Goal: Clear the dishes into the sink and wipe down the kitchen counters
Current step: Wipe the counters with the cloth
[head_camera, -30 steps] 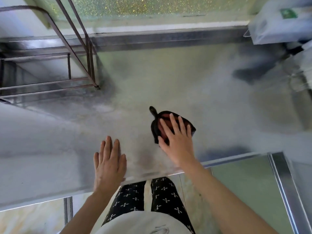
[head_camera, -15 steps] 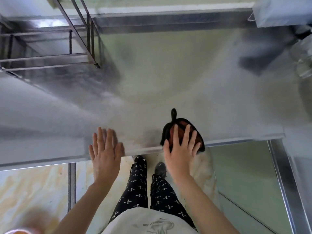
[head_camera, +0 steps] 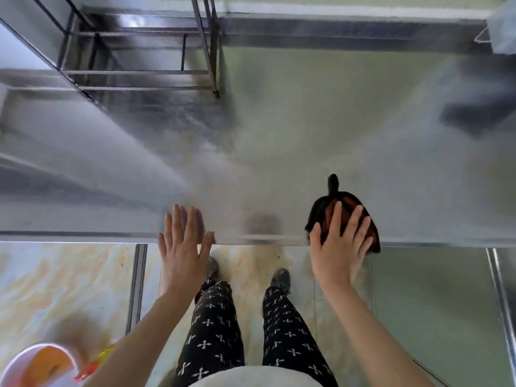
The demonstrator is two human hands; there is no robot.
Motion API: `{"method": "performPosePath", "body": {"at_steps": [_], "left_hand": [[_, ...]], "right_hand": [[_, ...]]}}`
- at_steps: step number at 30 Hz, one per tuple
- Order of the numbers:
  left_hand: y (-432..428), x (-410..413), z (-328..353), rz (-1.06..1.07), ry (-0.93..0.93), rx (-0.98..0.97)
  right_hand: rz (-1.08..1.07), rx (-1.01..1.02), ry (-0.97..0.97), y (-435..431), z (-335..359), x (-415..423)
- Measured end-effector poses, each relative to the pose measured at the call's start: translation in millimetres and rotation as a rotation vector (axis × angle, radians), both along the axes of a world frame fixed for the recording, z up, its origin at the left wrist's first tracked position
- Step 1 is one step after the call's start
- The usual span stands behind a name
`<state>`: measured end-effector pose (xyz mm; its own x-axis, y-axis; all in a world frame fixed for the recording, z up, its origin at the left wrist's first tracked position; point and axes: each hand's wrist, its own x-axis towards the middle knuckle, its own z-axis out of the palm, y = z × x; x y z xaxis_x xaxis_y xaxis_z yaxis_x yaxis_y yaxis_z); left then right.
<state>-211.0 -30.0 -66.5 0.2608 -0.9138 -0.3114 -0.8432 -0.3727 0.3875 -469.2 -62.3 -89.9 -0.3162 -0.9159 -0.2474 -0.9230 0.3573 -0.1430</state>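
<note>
Head view: looking straight down over a steel bench [head_camera: 279,129] and the person's legs on a marbled floor [head_camera: 55,280].
Cloth: a dark cloth [head_camera: 321,210] with a red-brown middle lies at the near edge of the bench, right of centre, its near right corner just over the edge.
Cloth axis: its long axis runs near to far; a narrow dark tail at the far end points away from the person, and the broad end sits at the bench edge.
Right hand: the right hand [head_camera: 339,247] lies flat on the cloth, fingers spread and straight, pressing it down, not clenched around it.
Left hand: the left hand [head_camera: 183,247] is flat and spread, holding nothing, its fingertips on the near edge of the bench and its palm out over the floor, well apart from the cloth.
Rack: a metal rack [head_camera: 156,71] stands at the far left of the bench.
Floor items: a bowl [head_camera: 39,364] with orange contents sits at the near left corner, blurred.
Change from 0.5 s ago: the cloth and right hand sit further right along the near edge; the tail points away as before; both hands are flat as before; the bowl has come into view.
Change from 1 s ago: the cloth then lay further in on the bench, tail angled to the far left.
</note>
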Motion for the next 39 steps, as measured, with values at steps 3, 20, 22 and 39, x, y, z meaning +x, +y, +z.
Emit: {"method": "performPosePath", "body": {"at_steps": [3, 20, 22, 39], "left_hand": [[-2, 25, -2, -0.017, 0.005, -0.007], [-68, 150, -27, -0.313, -0.164, -0.061], [-67, 147, -26, -0.286, -0.143, -0.06], [-71, -23, -14, -0.304, -0.2, -0.081]], "right_hand": [[-0.081, 0.012, 0.005, 2, 1, 46], [-0.013, 0.027, 0.036, -44, 0, 139], [-0.145, 0.048, 0.017, -47, 3, 163], [0.37, -0.142, -0.077, -119, 11, 61]]}}
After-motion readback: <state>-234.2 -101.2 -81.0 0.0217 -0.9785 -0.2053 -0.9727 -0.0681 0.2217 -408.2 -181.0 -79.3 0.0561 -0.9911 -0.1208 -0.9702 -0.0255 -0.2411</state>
